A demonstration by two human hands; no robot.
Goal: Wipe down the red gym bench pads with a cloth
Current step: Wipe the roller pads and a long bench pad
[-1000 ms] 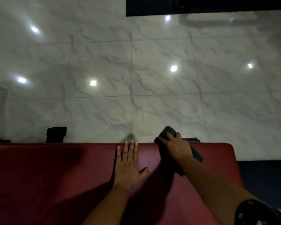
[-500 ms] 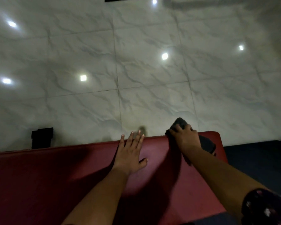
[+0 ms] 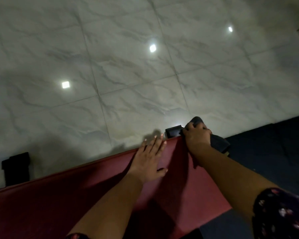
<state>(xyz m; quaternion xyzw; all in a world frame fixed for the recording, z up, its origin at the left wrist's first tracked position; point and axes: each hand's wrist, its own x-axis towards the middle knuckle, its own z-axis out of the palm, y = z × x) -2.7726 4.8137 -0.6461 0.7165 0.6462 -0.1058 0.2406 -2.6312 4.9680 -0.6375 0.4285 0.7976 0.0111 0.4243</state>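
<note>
Gleaming with reflected ceiling lights, the pale marble-patterned floor (image 3: 128, 94) fills the far half of the view. Nearer, the red bench pad (image 3: 41, 209) runs from the near left to its far right corner, where the wiping is concentrated. A dark floor mat (image 3: 274, 152) lies to its right. The person leans over the pad with both forearms extended. The left hand (image 3: 149, 163) lies flat on the pad at the far edge, fingers straight and close together. It appears to be a brace rather than a working hand. The right hand (image 3: 198, 138) has its fingers curled round a dark cloth (image 3: 219, 144), which is bunched over the pad's far right corner and hangs partly off the right side. A black block (image 3: 16, 168) stands on the floor beyond the far edge at left. A smaller black frame part (image 3: 173, 132) sits just beyond the corner, beside the cloth.

The step in hand looks to be the corner and rim. To do it well, the cloth would be better spread than bunched, so that more fabric meets the red covering. Wrapped over the rim, it could be drawn leftward along the far edge in one pass, with the left hand lifted clear ahead of it.
</note>
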